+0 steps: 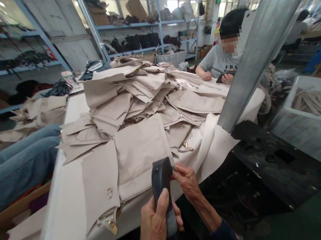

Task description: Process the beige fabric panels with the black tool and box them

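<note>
My left hand (155,224) is wrapped round a black hand-held tool (162,177) with a thick handle and a blunt, angled head; its exact kind I cannot tell. The tool's head covers the lower right part of a beige panel (141,152), flat at the table's near edge. Just right of the head, my right hand (189,181) has its fingers closed at that panel's right edge, fingertips partly hidden. Another beige panel (99,176) with a small gold fitting lies to the left, a zip and gold clasp (113,225) hanging at its lower edge.
A large heap of beige panels (130,92) covers the white table (69,219). A slanting metal post (258,40) rises at the right, beside a black box (273,162) and a white bin of strips (312,118). A person (215,60) sits across; another's jeans-clad legs (31,163) are at left.
</note>
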`<state>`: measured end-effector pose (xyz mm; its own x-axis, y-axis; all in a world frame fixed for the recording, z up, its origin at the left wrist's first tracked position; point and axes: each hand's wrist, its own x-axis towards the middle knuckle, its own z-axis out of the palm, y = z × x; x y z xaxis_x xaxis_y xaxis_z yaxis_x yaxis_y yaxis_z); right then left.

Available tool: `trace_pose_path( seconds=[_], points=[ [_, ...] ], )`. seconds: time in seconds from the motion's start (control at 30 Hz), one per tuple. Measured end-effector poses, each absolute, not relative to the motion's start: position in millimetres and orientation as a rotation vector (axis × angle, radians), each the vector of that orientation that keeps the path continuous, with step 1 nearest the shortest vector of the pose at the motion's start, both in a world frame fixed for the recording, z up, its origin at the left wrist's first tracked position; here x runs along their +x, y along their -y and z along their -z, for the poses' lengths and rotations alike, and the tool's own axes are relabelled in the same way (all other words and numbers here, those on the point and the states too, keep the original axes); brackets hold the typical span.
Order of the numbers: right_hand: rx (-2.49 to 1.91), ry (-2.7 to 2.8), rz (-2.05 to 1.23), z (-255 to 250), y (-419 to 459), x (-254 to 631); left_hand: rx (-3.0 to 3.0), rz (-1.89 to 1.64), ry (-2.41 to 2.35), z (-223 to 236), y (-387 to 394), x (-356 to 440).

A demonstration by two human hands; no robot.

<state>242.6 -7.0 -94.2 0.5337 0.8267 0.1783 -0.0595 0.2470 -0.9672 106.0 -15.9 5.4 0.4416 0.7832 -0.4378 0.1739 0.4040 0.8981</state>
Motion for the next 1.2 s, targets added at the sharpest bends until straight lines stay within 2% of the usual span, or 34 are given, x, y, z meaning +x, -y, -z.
trace_pose_path(
  seconds=[0.17, 0.43, 0.63, 0.7, 0.77, 0.87, 0.93, 1.07, 1.2],
  points=[
    [-1.176, 0.859, -0.698, 96, 9, 245, 1.053, -0.457, -1.096, 0, 34, 101],
    [-1.259, 0.914, -0.655, 86, 13, 244, 1.106, -0.534, -1.097, -14, -4, 123],
    [-1.335, 0.848, -0.642, 86, 17, 245, 1.005, -0.674, -1.198, -6, 3, 94],
    [-1.407, 0.819, -0.559, 81, 22, 247, 0.958, -0.676, -1.205, 1, 11, 80],
    [-1.533, 0.873, -0.334, 68, 25, 250, 0.943, -0.686, -1.209, 6, 18, 70],
    [-1.660, 1.131, 0.078, 35, 16, 256, 0.935, -0.717, -1.230, 10, 23, 61],
    [-1.657, 1.393, 0.182, 12, -4, 255, 0.913, -0.729, -1.249, 11, 24, 57],
    [-1.449, 2.148, 0.101, -13, -66, 234, 0.888, -0.769, -1.261, 9, 31, 52],
    [-1.165, 2.560, -0.108, -4, -127, 197, 0.847, -0.828, -1.269, 10, 42, 45]
  ],
)
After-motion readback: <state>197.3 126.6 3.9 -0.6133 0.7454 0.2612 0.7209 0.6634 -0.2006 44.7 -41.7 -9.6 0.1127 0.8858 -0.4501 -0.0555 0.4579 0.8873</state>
